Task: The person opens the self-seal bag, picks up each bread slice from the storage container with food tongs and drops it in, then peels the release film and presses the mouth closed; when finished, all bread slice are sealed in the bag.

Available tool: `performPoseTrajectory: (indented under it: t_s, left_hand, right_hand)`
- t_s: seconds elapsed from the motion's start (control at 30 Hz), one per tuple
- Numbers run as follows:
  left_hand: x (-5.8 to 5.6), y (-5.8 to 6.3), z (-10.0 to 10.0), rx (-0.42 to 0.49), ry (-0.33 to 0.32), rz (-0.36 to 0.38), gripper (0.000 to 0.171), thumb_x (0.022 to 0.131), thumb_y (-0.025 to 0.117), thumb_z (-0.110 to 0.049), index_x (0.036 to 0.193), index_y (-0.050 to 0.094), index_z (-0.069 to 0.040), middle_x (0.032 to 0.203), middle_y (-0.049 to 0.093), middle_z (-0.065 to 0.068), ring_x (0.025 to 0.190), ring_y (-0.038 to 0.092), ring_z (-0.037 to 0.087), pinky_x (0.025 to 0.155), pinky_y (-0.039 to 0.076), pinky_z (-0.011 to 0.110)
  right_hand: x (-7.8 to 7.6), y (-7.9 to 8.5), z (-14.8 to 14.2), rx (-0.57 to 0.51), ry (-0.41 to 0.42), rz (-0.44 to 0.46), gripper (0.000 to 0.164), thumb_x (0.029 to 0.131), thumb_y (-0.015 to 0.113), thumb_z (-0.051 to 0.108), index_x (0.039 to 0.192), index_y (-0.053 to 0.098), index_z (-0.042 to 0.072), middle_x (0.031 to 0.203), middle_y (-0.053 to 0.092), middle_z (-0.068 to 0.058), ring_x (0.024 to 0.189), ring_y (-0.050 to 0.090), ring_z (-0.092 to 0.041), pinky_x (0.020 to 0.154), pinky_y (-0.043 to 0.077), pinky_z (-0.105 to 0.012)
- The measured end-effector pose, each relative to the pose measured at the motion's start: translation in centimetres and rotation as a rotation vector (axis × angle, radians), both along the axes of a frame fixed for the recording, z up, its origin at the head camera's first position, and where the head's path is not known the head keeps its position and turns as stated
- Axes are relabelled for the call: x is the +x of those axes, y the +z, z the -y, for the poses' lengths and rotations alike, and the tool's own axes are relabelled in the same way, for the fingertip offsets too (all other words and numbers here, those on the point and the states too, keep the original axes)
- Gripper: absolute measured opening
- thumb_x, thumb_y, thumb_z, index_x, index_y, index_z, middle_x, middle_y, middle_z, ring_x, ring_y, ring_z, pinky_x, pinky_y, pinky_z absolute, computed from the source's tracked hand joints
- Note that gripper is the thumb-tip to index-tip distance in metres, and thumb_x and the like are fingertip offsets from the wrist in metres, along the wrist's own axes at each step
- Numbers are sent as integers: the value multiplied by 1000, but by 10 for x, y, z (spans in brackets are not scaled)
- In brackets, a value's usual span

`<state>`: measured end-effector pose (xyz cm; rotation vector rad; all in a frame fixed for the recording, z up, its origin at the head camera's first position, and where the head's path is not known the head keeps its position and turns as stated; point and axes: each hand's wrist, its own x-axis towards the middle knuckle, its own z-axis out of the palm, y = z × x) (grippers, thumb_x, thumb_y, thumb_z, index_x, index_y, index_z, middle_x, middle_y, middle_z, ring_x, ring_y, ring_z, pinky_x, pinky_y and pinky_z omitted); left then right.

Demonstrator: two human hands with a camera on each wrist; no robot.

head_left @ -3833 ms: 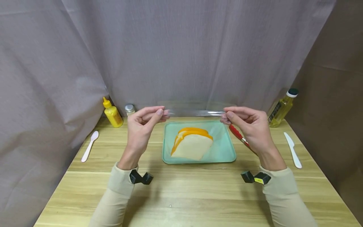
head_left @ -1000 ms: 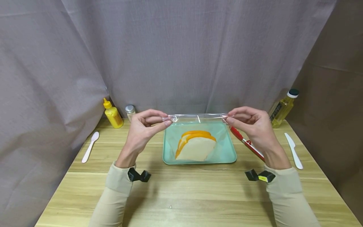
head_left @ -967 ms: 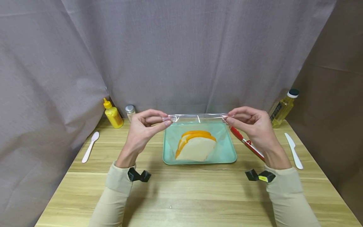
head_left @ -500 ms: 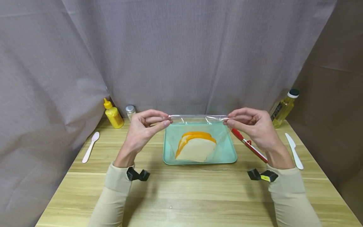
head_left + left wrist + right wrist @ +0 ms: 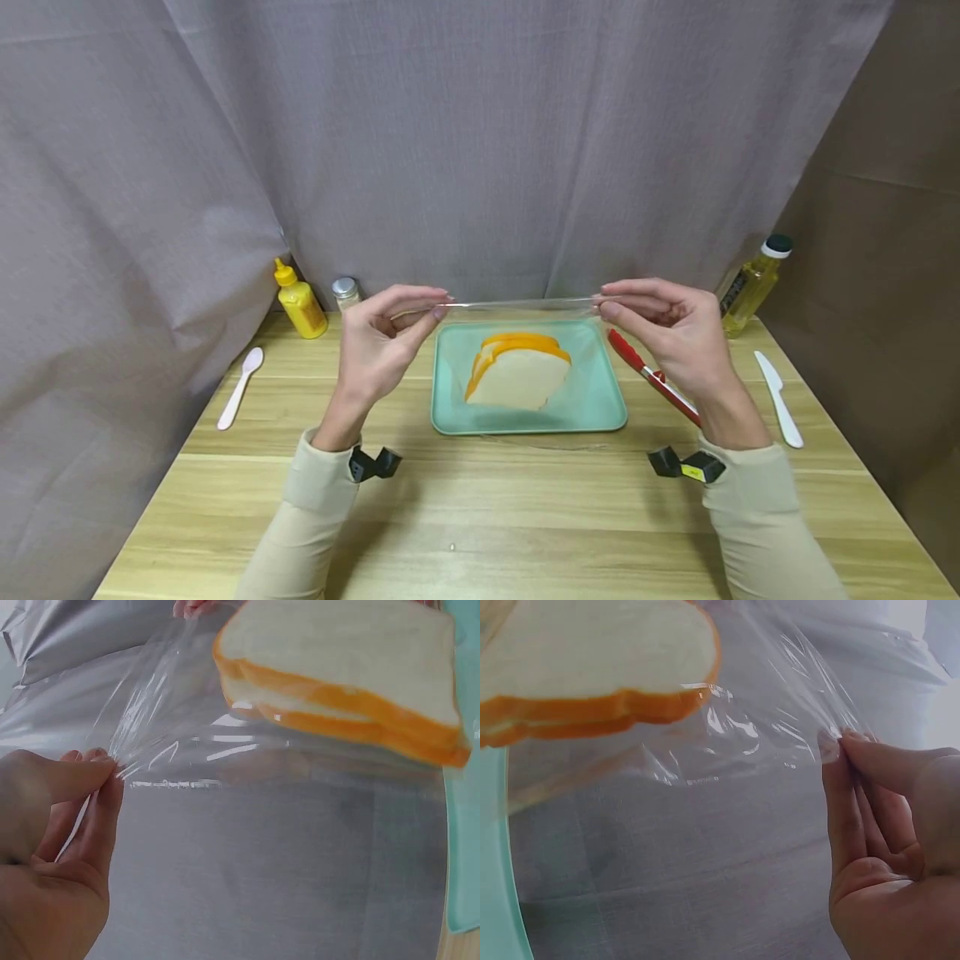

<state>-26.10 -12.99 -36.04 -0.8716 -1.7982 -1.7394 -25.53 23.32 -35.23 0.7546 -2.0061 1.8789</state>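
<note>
A clear plastic bag (image 5: 525, 307) is stretched between both hands over the mint-green tray (image 5: 600, 408). My left hand (image 5: 382, 337) pinches the bag's left top corner between thumb and fingers. At the right top corner, my right hand (image 5: 667, 337) pinches it the same way. Bread slices (image 5: 521, 375) with orange crusts, stacked together, show through the film below the stretched edge. In the left wrist view the bread (image 5: 337, 645) hangs behind shiny film, beside the tray. Creases run from the pinching fingers in the right wrist view, where the bread (image 5: 600, 660) also shows.
A red-and-silver utensil (image 5: 652, 379) lies right of the tray, partly behind the right hand. A white knife (image 5: 777, 400) lies farther right, below an oil bottle (image 5: 753, 283). At left are a white spoon (image 5: 240, 387), a yellow squeeze bottle (image 5: 300, 304) and a metal-capped shaker (image 5: 346, 291).
Over the last half second the bread has shifted up in the head view, and the bag's top edge has been drawn into a thinner, straighter line. Both hands keep their pinch.
</note>
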Motion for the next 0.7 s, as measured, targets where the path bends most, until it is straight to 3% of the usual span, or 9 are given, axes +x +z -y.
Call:
performPoseTrajectory:
  t_s: [0.23,0.4,0.57,0.7]
  left_hand:
    - [4,0,-1,73,-73,71,22,94,75,13,115,75,7,112,81,15,102,81,26,96,66,44]
    - [7,0,-7,208,-195,153,20,99,70,11,119,70,8,111,76,20,99,79,29,92,66,54]
    - [9,2,-11,297,-249,214,21,102,67,10,119,71,0,109,71,15,103,71,23,92,65,60]
    - [10,3,-10,307,-274,224,21,102,65,11,119,71,1,110,72,11,103,70,21,93,64,62]
  right_hand:
    - [-6,-8,14,-143,41,-38,16,95,72,-15,111,70,-16,112,82,-10,103,80,-18,96,65,-29]
    - [-11,-15,26,-152,67,23,22,102,69,-7,122,64,-13,112,77,-11,101,76,-20,93,65,-26]
    - [-11,-19,34,-45,109,95,34,105,68,0,138,63,-6,118,73,-15,104,73,-21,94,64,-25]
    - [-6,-22,37,111,100,115,29,101,75,3,130,72,1,120,76,-10,105,75,-18,91,64,-24]
